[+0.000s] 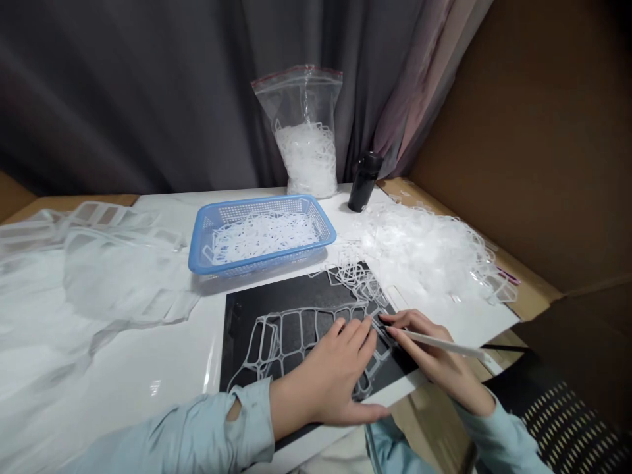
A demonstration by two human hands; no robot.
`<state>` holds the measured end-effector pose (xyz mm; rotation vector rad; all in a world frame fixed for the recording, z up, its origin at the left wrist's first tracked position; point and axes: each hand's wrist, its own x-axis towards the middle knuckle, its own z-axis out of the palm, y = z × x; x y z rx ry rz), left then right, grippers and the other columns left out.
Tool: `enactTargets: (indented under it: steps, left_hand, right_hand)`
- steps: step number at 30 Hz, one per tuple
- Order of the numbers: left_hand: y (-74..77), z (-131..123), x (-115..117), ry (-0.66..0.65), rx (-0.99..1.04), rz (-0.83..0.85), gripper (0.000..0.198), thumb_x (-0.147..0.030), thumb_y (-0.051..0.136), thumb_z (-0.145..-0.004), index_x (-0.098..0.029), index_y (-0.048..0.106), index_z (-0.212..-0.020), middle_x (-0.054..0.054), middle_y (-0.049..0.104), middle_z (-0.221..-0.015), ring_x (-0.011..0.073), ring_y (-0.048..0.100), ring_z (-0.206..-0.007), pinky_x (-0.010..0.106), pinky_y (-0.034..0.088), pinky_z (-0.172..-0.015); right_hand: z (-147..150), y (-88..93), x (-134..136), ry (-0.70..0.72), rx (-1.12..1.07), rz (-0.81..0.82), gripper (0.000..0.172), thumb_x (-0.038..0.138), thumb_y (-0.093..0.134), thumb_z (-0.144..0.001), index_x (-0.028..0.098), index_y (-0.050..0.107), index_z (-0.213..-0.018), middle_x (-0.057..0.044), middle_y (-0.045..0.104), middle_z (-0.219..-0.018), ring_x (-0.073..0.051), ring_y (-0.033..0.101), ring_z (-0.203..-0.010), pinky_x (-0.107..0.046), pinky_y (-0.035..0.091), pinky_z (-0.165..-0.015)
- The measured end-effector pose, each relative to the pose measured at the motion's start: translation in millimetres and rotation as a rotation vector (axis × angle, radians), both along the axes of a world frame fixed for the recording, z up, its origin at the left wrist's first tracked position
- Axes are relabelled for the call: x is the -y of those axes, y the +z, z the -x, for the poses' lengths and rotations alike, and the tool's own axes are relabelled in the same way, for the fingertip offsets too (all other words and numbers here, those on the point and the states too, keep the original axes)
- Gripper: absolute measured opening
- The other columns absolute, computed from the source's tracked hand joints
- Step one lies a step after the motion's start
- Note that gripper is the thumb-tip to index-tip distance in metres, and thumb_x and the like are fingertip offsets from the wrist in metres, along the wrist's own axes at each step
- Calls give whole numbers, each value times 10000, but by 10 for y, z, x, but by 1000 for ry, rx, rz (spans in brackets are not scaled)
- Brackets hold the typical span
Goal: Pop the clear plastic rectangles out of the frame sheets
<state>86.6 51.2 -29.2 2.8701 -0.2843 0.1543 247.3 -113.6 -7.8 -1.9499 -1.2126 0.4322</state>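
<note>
My left hand [336, 368] lies with its fingers extended over a translucent lattice of joined loops [291, 332], which is spread on a black mat [247, 309]. To its right, my right hand [434, 352] is closed around a thin white tool [444, 342], its tip end near the lattice's right part. A heap of loose clear loops [358, 280] sits on the mat's top edge, just beyond my fingers. The left palm hides part of the lattice.
Behind the mat stands a blue basket [195, 253] of white loops. Farther back are a zip bag [309, 158] of loops and a black bottle [365, 181]. Clear pieces [429, 250] pile up at the right; translucent sheets [108, 270] cover the left. A cardboard wall bounds the right.
</note>
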Motion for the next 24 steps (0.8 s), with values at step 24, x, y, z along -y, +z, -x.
enactTargets:
  steps: [24]
  left_hand:
    - [-11,1,3,-5,21,-46,963,-785,234,-891,-24,359,-1467,234,326,-1557,354,366,-1372,480,208,-1138]
  right_hand:
    - [-36,204,342,-779,520,-649,113,212,647,-915,143,662,-1003,-144,724,-1109,-302,688,-1027,-450,501,-921]
